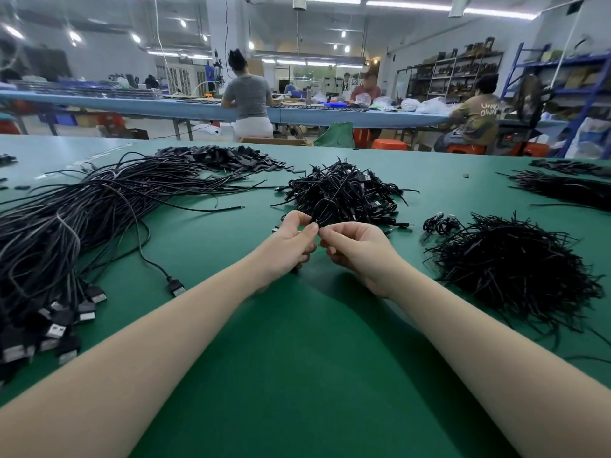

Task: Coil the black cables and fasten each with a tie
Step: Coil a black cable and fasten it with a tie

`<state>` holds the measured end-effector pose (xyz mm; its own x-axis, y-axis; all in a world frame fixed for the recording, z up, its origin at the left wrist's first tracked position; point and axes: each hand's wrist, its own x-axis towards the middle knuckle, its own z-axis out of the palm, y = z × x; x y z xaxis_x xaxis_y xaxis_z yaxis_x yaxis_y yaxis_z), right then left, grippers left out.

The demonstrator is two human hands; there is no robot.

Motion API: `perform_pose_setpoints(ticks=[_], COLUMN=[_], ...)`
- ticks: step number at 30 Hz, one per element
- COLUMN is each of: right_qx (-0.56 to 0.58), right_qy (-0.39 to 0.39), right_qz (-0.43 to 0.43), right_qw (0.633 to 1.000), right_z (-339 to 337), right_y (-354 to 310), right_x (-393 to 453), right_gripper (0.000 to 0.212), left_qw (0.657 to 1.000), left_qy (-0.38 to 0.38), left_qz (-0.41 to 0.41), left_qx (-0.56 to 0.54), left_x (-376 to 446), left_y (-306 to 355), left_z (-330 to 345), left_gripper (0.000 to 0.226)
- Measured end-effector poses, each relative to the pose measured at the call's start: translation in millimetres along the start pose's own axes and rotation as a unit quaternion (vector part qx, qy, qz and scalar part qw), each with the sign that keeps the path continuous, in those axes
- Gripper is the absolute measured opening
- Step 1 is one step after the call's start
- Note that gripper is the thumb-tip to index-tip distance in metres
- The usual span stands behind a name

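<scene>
Between cable piles on the green table point(297, 342), both hands' fingers point(305, 231) pinch a coiled cable point(325, 208).

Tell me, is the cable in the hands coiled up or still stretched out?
Coiled. The cable forms a small loop above the left hand and right hand, which pinch it together at its base.
</scene>
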<state>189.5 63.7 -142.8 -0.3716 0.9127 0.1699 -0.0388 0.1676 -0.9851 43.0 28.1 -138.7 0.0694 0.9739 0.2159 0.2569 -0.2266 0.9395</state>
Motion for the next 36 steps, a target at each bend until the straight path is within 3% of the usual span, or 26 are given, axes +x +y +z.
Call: perform_pose_setpoints(ticks=[5,9,11,12,14,15,16,20,23,25,28,30,33,36], right_qx=[-0.158,-0.314,-0.439,-0.510,-0.604,-0.610,-0.596,-0.408,-0.353,-0.302,-0.263,-0.251,-0.266,-0.352], right_qy=[0.054,0.112,0.107,0.108,0.109,0.102,0.085,0.087,0.128,0.123,0.088,0.076,0.092,0.119], right_qz=[-0.101,-0.192,-0.257,-0.315,-0.420,-0.453,-0.461,-0.336,-0.235,-0.200,-0.186,-0.183,-0.178,-0.220], right_qw=[0.981,0.923,0.854,0.793,0.669,0.642,0.652,0.844,0.897,0.924,0.943,0.947,0.943,0.902], right_z=[-3,1,2,3,3,2,2,4,0,-3,0,4,6,7], right_y=[-1,-4,-5,-6,-8,-9,-10,-8,-3,-2,-3,-4,-4,-5], right_x=[2,2,-2,-5,-10,-10,-10,-7,1,3,-1,-2,-2,-4], right_gripper=[0.014,0.014,0.012,0.010,0.012,0.015,0.014,0.011,0.014,0.009,0.019,0.024,0.026,0.013], left_qw=[1.000,0.996,0.987,0.981,0.959,0.944,0.936,0.969,0.995,0.998,0.989,0.989,0.991,0.992], left_qy=[0.014,0.071,0.086,0.069,-0.018,-0.066,-0.095,-0.066,-0.026,-0.030,-0.022,-0.002,0.047,0.074], left_qz=[-0.013,-0.032,-0.084,-0.136,-0.275,-0.323,-0.338,-0.235,-0.099,-0.006,0.079,0.103,0.090,0.043], left_qx=[-0.001,0.050,0.111,0.117,0.060,0.030,0.007,-0.041,0.002,0.048,0.122,0.107,0.084,0.093], left_x=[0,2,4,5,4,3,2,3,3,3,-1,-1,2,4], left_y=[0,4,10,15,32,38,40,39,36,33,31,30,29,24], left_z=[4,10,11,9,-1,-9,-19,-34,-28,-28,-28,-26,-24,-19], left_gripper=[0.012,0.020,0.025,0.027,0.032,0.036,0.040,0.046,0.026,0.037,0.035,0.026,0.019,0.018])
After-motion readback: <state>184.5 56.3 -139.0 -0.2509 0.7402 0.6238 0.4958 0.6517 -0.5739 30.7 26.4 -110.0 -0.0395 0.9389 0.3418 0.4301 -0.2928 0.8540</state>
